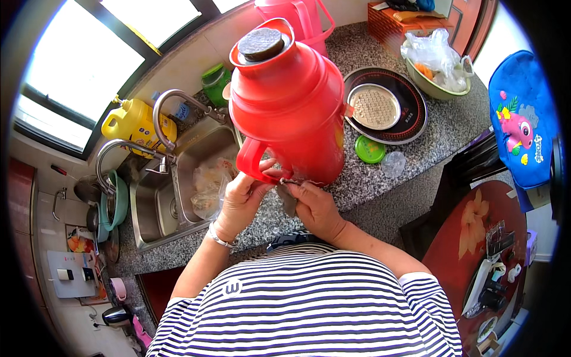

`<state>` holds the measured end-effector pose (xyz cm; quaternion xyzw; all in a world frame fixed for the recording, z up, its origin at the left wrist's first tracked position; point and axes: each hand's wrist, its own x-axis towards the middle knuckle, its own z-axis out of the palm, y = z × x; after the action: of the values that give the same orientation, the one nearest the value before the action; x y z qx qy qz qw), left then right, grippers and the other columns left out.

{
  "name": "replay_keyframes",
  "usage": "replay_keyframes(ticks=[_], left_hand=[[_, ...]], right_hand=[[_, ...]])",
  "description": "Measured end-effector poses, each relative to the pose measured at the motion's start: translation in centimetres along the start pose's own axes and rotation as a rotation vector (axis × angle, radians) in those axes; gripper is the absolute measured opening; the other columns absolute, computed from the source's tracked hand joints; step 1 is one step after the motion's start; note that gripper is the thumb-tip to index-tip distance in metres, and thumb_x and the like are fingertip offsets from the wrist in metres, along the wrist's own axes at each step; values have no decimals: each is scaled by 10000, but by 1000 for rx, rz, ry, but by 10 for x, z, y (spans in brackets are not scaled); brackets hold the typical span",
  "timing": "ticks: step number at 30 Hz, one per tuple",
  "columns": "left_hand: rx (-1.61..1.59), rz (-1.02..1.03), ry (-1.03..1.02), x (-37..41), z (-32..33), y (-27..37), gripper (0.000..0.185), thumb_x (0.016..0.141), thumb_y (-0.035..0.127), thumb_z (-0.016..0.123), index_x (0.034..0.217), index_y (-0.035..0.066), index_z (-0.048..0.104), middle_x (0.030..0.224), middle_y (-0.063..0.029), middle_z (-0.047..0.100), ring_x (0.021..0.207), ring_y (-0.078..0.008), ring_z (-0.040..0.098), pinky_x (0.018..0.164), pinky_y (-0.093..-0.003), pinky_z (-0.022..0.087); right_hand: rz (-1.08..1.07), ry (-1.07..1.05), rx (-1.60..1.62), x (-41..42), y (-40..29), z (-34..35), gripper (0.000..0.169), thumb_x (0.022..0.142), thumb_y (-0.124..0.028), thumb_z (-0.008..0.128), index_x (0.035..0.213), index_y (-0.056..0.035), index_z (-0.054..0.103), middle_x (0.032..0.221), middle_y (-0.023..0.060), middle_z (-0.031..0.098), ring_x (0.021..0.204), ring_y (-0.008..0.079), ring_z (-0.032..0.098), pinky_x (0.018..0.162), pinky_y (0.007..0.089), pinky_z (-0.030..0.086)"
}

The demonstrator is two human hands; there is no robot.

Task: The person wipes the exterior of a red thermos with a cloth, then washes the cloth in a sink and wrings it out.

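Note:
A large red vacuum flask (290,111) with a dark round stopper (262,43) stands upright on the speckled granite counter (379,178). My left hand (243,198) is at the lower end of the flask's red handle (252,158), fingers curled around it. Close beside it, my right hand (314,207) pinches a thin, frayed grey strip (292,182) between thumb and fingers, against the lower handle. What the strip is, and whether my left fingertips also hold it, I cannot tell.
Left of the flask lies a double steel sink (156,209) with a plastic bag (209,187) in it. On the right are an induction cooker (415,118) bearing a metal plate (374,107), a green lid (370,149), a clear cap (393,164) and a bowl (437,89). Another pink flask (296,18) stands behind.

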<state>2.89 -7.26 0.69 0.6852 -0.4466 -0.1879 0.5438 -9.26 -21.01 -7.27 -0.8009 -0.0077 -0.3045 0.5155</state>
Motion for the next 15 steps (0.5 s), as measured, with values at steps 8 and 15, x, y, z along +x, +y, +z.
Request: replay_keyframes(ticks=[8,15], left_hand=[[-48,-18,12,-1,3,-3,245,905,-43,540,1149,-29,538,1110,-135,633,1046,-203,608,935,-312,466],[-149,-31,197,-7,10,-13,258,878,-69,574,1127,-14,535,1137,-108,606,1070,-171,574,921,-295,466]], right_hand=[[502,35,645,-12,16,0,343,899,-15,410,1199,5,575,1037,74,635,877,130,602,791,256,482],[484,30,739,-3,-1,2,304,925,-20,408,1186,-15,564,1016,24,611,911,77,560,817,223,458]])
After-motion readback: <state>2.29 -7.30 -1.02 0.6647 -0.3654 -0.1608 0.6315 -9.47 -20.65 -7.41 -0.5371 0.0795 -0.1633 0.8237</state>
